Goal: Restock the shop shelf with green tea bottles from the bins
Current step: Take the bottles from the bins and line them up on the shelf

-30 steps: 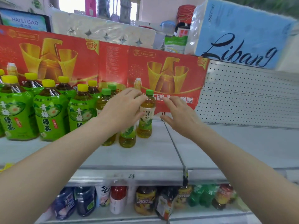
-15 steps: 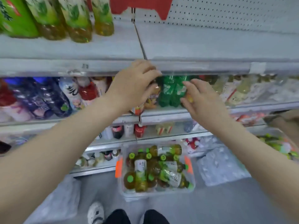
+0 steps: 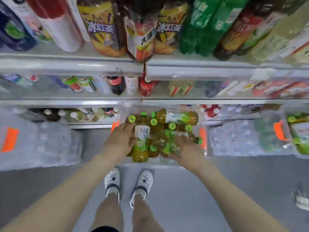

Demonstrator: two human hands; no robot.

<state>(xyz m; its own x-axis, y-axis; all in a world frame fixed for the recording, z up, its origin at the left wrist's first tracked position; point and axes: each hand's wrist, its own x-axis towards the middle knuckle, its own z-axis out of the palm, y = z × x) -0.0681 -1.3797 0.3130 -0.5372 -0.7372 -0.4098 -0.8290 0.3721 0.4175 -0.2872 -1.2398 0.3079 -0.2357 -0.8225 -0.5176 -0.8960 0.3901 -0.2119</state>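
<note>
The bin (image 3: 204, 144), clear plastic with orange clips on its sides, stands on the floor (image 3: 234, 190) against the lowest shelf (image 3: 90, 126), straight ahead of the person's white clogs (image 3: 112, 180). It is heaped with green tea bottles (image 3: 177, 116), green caps pointing every way, most lying on their sides.

The left hand (image 3: 120, 139) is down in the left part of the bin, back up, fingers reaching forward and bent downward. One bottle (image 3: 141, 143) with a white-and-green label lies just to its right, cap away from the person, its side touching the fingers. Whether the fingers close round it cannot be told, since the bottle's body hides their tips.

The right hand (image 3: 185, 147) lies over the right part of the heap, palm down, fingers curved on a second labelled bottle (image 3: 179, 134) that lies crosswise under it. The motion blur leaves it unclear whether this hand grips or only rests. The two hands are apart, with several caps and bottle bodies between them.

Wrapped water packs (image 3: 41, 144) sit on the floor on both sides of the bin, and another bin (image 3: 300, 131) of green tea shows at the far right edge. Higher shelves carry big soft-drink bottles (image 3: 205, 25).
</note>
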